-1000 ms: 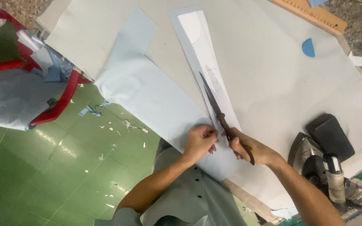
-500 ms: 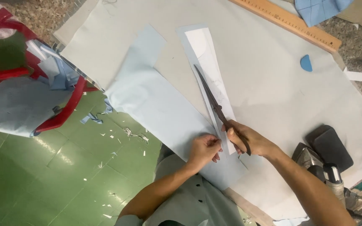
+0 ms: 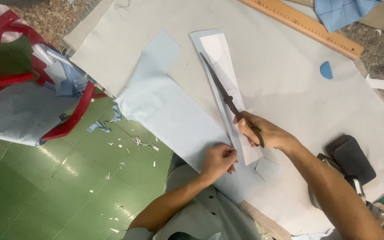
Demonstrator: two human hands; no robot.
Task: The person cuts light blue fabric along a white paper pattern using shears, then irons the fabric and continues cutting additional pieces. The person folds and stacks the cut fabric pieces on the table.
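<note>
scissors (image 3: 227, 98): long, dark, blades nearly shut | pale blue fabric (image 3: 170, 111): flat, overhanging table edge

No packages, labels, signs or screens visible.

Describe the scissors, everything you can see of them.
The scissors are long, dark and metal-looking, with slim blades pointing up and away from the person. The right hand grips the handles, hiding them. The blades lie nearly closed along a white paper strip on pale blue fabric, with the pivot visible midway.
</note>
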